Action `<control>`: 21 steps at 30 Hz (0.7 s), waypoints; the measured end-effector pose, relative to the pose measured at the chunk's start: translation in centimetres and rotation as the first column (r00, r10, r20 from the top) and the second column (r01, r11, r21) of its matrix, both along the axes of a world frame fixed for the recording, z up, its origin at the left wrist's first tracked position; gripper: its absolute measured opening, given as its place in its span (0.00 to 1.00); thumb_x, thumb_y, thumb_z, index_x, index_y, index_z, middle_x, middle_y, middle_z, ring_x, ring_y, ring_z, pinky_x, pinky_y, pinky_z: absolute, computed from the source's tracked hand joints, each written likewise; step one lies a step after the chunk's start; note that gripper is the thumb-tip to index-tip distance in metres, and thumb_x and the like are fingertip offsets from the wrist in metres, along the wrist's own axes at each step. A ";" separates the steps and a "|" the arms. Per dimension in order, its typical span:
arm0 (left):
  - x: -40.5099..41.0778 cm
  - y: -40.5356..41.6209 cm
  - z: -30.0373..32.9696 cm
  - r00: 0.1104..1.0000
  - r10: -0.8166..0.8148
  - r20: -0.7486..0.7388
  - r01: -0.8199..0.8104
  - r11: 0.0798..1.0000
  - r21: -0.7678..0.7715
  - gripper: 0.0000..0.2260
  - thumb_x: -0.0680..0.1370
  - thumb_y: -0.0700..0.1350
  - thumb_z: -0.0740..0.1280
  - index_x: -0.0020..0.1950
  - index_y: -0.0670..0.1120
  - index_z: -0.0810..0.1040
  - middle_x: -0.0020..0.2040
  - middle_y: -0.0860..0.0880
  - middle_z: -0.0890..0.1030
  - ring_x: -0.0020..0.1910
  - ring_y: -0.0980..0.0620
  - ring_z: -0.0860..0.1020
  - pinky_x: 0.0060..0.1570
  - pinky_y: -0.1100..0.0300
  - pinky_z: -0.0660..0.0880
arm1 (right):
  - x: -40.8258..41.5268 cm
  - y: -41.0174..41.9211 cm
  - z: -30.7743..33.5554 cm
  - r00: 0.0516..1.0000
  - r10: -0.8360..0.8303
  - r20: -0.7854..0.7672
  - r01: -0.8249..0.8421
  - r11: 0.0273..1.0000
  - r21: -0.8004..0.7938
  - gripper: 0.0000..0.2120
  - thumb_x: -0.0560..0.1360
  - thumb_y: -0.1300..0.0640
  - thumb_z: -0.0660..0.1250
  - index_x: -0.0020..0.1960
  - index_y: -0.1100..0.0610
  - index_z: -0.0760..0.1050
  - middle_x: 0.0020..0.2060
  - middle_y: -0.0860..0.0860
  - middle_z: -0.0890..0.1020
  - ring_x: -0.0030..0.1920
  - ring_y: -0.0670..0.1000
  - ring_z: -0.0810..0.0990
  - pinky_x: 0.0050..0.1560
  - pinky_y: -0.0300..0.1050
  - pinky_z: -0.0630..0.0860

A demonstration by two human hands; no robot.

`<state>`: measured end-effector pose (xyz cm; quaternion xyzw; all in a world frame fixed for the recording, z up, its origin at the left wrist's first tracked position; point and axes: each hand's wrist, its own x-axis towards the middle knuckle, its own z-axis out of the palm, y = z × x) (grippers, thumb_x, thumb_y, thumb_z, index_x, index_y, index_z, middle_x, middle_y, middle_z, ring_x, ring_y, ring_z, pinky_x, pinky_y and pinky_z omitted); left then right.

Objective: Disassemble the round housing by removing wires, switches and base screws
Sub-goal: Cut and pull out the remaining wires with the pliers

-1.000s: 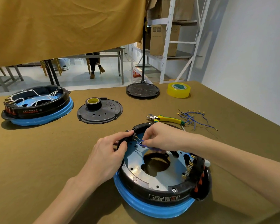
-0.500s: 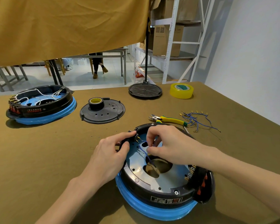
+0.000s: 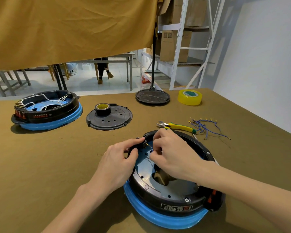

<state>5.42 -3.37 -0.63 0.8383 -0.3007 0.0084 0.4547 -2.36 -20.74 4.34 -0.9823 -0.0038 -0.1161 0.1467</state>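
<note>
A: What is hard to make out at the round housing (image 3: 171,187)?

B: The right hand (image 3: 173,155) covers its far inner part. Its fingers are curled down inside the rim, and something thin seems pinched between them, though whether it is a wire cannot be told. The central opening is partly under the wrist.

A: And the left hand (image 3: 118,163)?

B: Its grip pinches a small black part (image 3: 142,143) on the housing's far-left rim, index finger on top, thumb inside. The red switches (image 3: 212,197) at the near-right edge are half cut off by the right forearm.

A: Where does the housing sit?

B: On the tabletop (image 3: 40,165), near the front, slightly right of centre. Behind it lie the yellow-handled cutters (image 3: 176,126) and loose blue wires (image 3: 207,127), close to the rim. A black cover plate (image 3: 111,120) with a tape roll (image 3: 102,108) and a second housing (image 3: 45,110) lie well apart, far left. Open cloth spreads to the left.
</note>
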 end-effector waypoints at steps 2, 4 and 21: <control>-0.1 0.0 0.0 1.000 0.001 -0.001 -0.001 1.000 -0.004 0.17 0.84 0.49 0.61 0.69 0.66 0.76 0.61 0.66 0.80 0.59 0.69 0.73 0.55 0.58 0.80 | 0.0 -0.5 0.4 0.999 0.015 0.039 -0.016 1.000 0.015 0.11 0.76 0.53 0.67 0.38 0.56 0.77 0.48 0.48 0.74 0.51 0.50 0.71 0.52 0.46 0.70; -0.1 0.0 0.0 1.000 0.005 -0.003 -0.005 1.000 -0.007 0.17 0.84 0.49 0.61 0.69 0.65 0.76 0.63 0.65 0.79 0.61 0.67 0.74 0.57 0.56 0.79 | -0.1 -1.1 0.7 0.999 0.038 -0.024 -0.037 0.999 0.034 0.11 0.77 0.52 0.67 0.39 0.56 0.79 0.50 0.47 0.74 0.52 0.49 0.70 0.53 0.45 0.70; -0.5 -1.4 -0.6 0.968 -0.084 -0.235 -0.016 0.918 -0.396 0.17 0.84 0.38 0.63 0.68 0.54 0.81 0.61 0.59 0.84 0.63 0.59 0.79 0.60 0.58 0.78 | 5.0 -14.5 -1.4 0.908 -0.410 0.088 0.372 0.884 0.282 0.13 0.80 0.54 0.68 0.42 0.59 0.86 0.38 0.54 0.86 0.41 0.54 0.83 0.45 0.51 0.80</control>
